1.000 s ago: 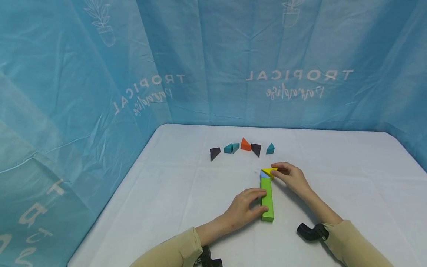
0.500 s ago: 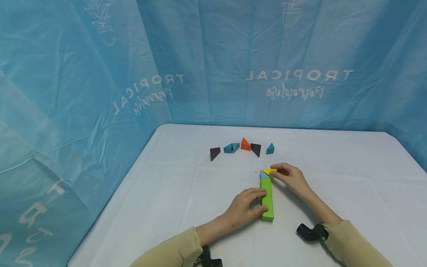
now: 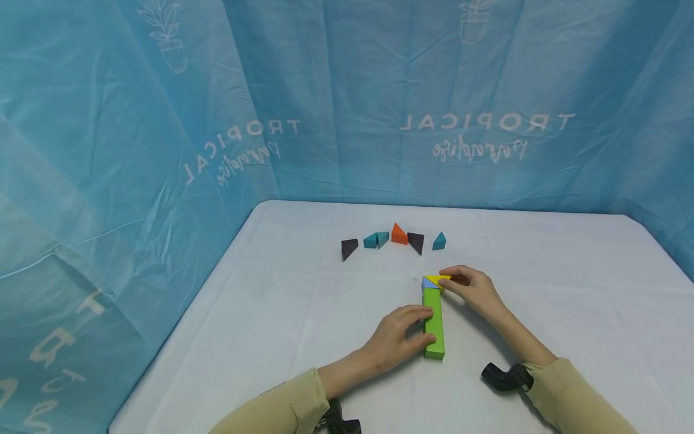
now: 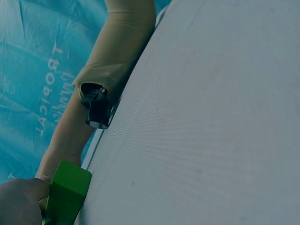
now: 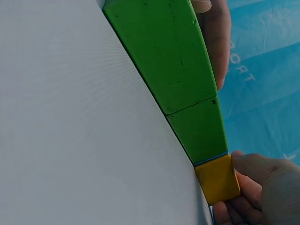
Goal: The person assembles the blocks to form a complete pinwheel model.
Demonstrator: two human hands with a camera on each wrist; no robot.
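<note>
The green block row [image 3: 434, 323] lies assembled, with the blue triangular block [image 3: 428, 284] at its far end. The right hand [image 3: 475, 290] pinches the yellow triangular block [image 3: 435, 278] against the blue one; this joint appears nearly complete. The left hand [image 3: 398, 337], thumb and fingers spread apart, touches the row from its left side. Beyond the row, an orange triangular block [image 3: 399, 235], two dark triangular blocks [image 3: 415, 242] and three teal triangular blocks [image 3: 439, 242] lie unjoined. Tabletop [image 3: 553, 283] gives room on both sides of the row; its far edge lies well beyond.
</note>
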